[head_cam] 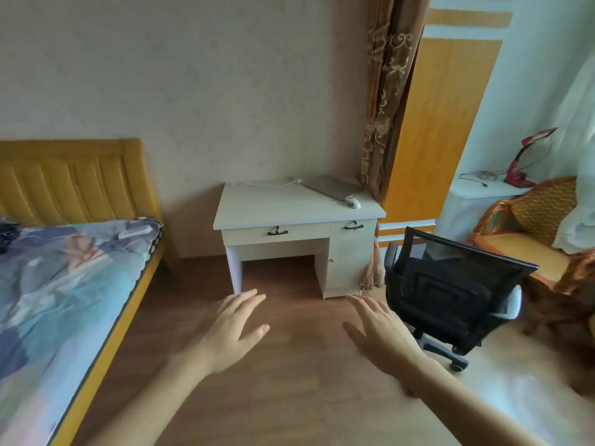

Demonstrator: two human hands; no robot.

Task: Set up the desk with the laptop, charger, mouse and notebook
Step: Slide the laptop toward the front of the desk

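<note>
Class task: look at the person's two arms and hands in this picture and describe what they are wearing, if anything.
Both the left hand and the right hand are bare, with no gloves, rings or watch visible. Both forearms are bare too, with no sleeve reaching into the frame.

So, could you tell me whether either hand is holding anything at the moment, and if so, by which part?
Nothing is held. The left hand and right hand are both open, fingers spread, above the bare floor, short of the desk.
</note>
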